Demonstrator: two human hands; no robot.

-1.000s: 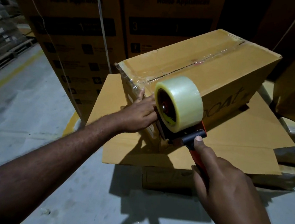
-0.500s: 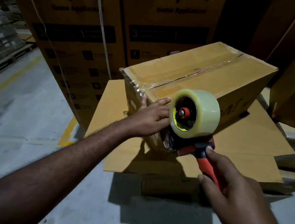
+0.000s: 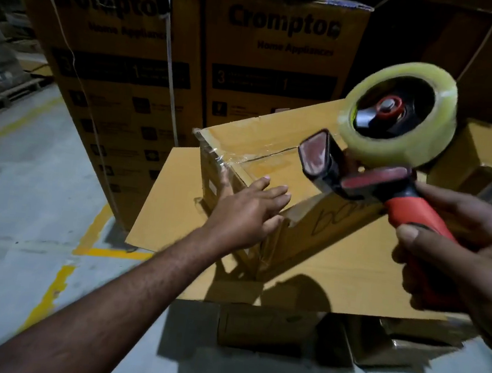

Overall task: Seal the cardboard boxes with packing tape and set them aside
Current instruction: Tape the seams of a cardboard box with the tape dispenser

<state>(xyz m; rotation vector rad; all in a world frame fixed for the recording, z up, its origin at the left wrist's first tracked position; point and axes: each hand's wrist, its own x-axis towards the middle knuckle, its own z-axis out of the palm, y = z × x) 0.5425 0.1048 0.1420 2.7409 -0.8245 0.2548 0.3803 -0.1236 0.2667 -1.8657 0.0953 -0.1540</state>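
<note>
A single wide-angle view from the person's head faces forward and down, close over the cardboard box (image 3: 274, 140). The tape dispenser (image 3: 390, 147) looms nearest at right, with Crompton cartons (image 3: 276, 67) behind.

We see a grey floor (image 3: 20, 222) marked with yellow lines (image 3: 52, 290). Tall cartons (image 3: 122, 80) stand on it. A pallet (image 3: 7, 94) lies far left. Low boxes (image 3: 268, 327) on the floor bear a flat sheet (image 3: 175, 203), on which the box (image 3: 276, 128) rests.
</note>
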